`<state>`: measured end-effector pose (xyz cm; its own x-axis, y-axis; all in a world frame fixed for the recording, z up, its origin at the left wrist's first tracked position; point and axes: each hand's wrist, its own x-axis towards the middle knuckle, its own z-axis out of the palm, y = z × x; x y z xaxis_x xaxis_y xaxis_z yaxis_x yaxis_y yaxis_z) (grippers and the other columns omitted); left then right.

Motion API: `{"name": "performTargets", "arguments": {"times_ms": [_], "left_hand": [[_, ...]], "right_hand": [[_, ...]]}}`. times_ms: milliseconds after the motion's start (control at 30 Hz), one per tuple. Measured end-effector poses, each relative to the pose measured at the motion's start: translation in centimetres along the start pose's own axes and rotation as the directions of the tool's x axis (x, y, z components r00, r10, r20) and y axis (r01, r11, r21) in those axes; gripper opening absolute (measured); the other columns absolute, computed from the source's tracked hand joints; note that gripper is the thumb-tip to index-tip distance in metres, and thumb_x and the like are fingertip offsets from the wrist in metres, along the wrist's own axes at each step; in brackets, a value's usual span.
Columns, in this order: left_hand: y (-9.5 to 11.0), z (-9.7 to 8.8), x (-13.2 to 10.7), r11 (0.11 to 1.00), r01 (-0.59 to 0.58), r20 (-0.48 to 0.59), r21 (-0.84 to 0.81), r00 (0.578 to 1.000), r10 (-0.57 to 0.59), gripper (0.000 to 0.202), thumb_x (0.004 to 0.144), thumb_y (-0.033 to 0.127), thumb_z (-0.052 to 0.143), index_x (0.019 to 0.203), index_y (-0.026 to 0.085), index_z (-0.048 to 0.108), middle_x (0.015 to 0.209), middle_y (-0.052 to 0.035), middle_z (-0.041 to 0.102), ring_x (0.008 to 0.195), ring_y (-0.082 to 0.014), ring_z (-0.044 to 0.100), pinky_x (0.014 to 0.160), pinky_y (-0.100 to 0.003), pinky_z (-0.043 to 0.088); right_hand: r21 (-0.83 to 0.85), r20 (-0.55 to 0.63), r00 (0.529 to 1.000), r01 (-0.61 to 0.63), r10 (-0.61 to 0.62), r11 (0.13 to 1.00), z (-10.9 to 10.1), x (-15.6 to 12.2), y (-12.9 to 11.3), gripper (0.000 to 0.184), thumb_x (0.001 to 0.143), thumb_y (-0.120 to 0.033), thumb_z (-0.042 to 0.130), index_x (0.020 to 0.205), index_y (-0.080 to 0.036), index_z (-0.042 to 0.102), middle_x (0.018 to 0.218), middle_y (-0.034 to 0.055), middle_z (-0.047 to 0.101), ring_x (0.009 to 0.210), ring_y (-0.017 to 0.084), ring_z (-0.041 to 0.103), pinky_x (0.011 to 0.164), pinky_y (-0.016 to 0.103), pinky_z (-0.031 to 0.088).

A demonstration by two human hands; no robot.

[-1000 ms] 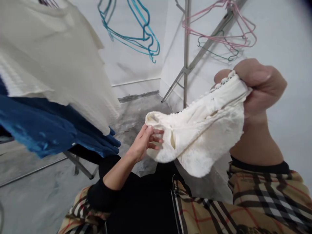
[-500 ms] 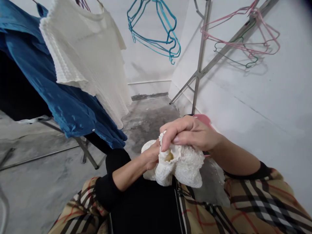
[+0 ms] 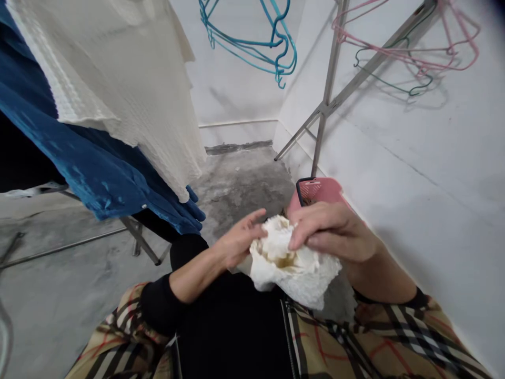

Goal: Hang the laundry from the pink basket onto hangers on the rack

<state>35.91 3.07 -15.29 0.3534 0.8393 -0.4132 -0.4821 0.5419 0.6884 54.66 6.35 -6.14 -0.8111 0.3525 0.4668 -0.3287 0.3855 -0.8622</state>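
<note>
A crumpled white textured cloth is bunched up in front of my lap, with a yellowish patch in an opening at its top. My right hand grips its upper right part, fingers curled over the fabric. At the cloth's left edge is my left hand, its thumb and index finger apart and stretched out towards the fabric; its lower fingers are partly hidden. Just beyond my right hand stands a pink plastic basket with a dark rim or handle.
A white knit top and a blue garment hang at the left on a metal rack. Blue hangers hang ahead. Pink hangers and a green hanger hang at the right near a metal frame.
My left hand has moved left, and its fingers have spread from a closed grip. The cloth has opened wider at the top. My view has tipped down, showing more of the pink basket.
</note>
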Motion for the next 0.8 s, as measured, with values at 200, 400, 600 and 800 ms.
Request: {"name": "performTargets", "arguments": {"times_ms": [200, 400, 600, 800], "left_hand": [[4.4, -0.3, 0.7, 0.955, -0.289, -0.095, 0.07, 0.951, 0.295, 0.071, 0.071, 0.006, 0.072, 0.136, 0.025, 0.05, 0.079, 0.0055, 0.066, 0.065, -0.007, 0.063, 0.061, -0.016, 0.05], [4.9, 0.3, 0.7, 0.802, -0.489, 0.232, 0.342, 0.871, 0.433, 0.034, 0.077, 0.017, 0.073, 0.11, 0.018, 0.062, 0.085, -0.0005, 0.072, 0.075, -0.0114, 0.068, 0.072, -0.022, 0.052], [3.0, -1.4, 2.6, 0.262, -0.607, 0.266, 0.751, 0.64, 0.721, 0.033, 0.083, 0.015, 0.061, 0.116, 0.018, 0.06, 0.102, -0.0057, 0.072, 0.084, -0.0131, 0.065, 0.078, -0.026, 0.051], [2.3, -4.0, 4.0, -0.099, -0.186, 0.189, 0.978, 0.571, 0.799, 0.058, 0.07, 0.001, 0.052, 0.124, 0.021, 0.058, 0.106, -0.0043, 0.07, 0.092, -0.019, 0.061, 0.087, -0.034, 0.05]], "right_hand": [[-0.433, 0.12, 0.989, -0.03, 0.091, 0.901, 0.4, -0.9, 0.6, 0.035, 0.093, -0.027, 0.058, 0.126, -0.017, 0.06, 0.106, 0.0092, 0.068, 0.095, 0.015, 0.064, 0.085, 0.029, 0.052], [-0.562, -0.31, 0.926, -0.363, 0.218, 0.744, -2.2, 0.9, 5.2, 0.065, 0.083, -0.036, 0.069, 0.143, -0.023, 0.046, 0.12, 0.0075, 0.065, 0.104, 0.021, 0.062, 0.09, 0.036, 0.051], [-0.546, -0.318, 0.88, -0.475, 0.353, 0.691, -2.6, 1.9, 6.9, 0.028, 0.093, -0.032, 0.051, 0.1, -0.016, 0.073, 0.091, 0.0056, 0.073, 0.084, 0.019, 0.067, 0.076, 0.03, 0.05], [-0.522, -0.605, 0.794, -0.451, 0.059, 0.724, -3.5, 2.3, 5.7, 0.03, 0.094, -0.037, 0.05, 0.107, -0.02, 0.072, 0.091, 0.0035, 0.073, 0.076, 0.015, 0.065, 0.071, 0.029, 0.052]]}}
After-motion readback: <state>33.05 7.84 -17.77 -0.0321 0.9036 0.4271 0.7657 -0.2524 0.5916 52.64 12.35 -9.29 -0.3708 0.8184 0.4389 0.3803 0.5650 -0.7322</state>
